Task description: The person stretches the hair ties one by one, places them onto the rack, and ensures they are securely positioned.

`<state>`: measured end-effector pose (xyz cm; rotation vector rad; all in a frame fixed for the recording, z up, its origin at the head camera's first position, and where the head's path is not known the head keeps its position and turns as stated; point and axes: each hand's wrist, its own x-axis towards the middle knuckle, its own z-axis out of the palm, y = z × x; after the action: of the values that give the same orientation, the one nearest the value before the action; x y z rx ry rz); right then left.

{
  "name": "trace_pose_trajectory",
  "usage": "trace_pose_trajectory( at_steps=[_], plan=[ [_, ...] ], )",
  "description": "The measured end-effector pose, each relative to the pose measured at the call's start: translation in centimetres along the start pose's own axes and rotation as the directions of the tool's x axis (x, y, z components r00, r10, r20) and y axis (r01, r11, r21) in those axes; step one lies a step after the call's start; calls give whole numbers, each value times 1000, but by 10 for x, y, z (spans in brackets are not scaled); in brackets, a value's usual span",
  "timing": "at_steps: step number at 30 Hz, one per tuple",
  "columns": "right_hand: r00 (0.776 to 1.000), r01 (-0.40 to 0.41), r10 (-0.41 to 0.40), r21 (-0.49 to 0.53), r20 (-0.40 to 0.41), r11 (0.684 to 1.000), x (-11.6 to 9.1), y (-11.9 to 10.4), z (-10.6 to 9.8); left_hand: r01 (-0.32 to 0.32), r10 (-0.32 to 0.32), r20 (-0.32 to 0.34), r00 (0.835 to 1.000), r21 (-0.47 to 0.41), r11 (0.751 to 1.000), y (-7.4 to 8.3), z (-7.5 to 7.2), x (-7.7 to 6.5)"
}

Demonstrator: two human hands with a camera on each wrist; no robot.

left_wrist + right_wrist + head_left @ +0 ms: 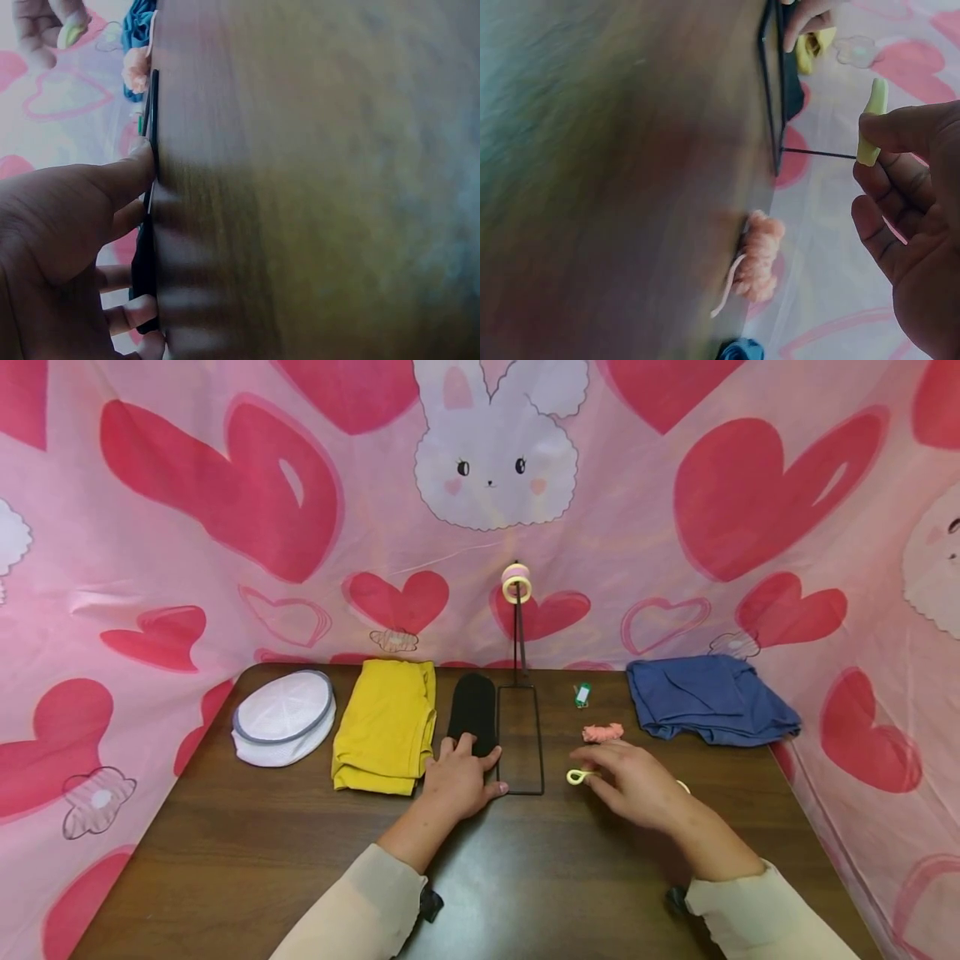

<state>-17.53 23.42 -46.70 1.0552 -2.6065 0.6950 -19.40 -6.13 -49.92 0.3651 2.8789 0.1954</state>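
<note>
My right hand (637, 785) is raised over the table, pinching a pale yellow ring (871, 124) between thumb and fingers. My left hand (459, 777) rests low on the table, fingers at the near end of a flat black oblong thing (473, 702). Its thumb lies at the base of a black wire stand (541, 735). Pale yellow and pink rings (516, 583) hang on the top of that stand. Past the right hand lies a coral yarn bundle (602, 732). Another pale yellow bit (683, 786) shows beside the right wrist, mostly hidden.
Folded yellow cloth (386, 727) and a white mesh item with a grey rim (283, 718) lie on the left. A green key tag (582, 695) sits behind the yarn, and folded blue cloth (708, 700) at the right. A pink patterned curtain (622, 527) backs the table.
</note>
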Motion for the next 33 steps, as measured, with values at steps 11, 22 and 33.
trace_pose_trajectory(
  at_steps=[11,22,33],
  plan=[
    [998,17,-16,17,-56,1000,25,-16,-8,-4,4,-13,1000,-6,1000,1,0,-2],
    [974,152,-137,65,-183,986,52,-33,-24,-2,2,-17,1000,-3,1000,0,0,-1],
    [939,217,-189,70,-287,974,76,-56,-43,-7,7,-19,1000,-3,1000,0,0,0]
  ],
)
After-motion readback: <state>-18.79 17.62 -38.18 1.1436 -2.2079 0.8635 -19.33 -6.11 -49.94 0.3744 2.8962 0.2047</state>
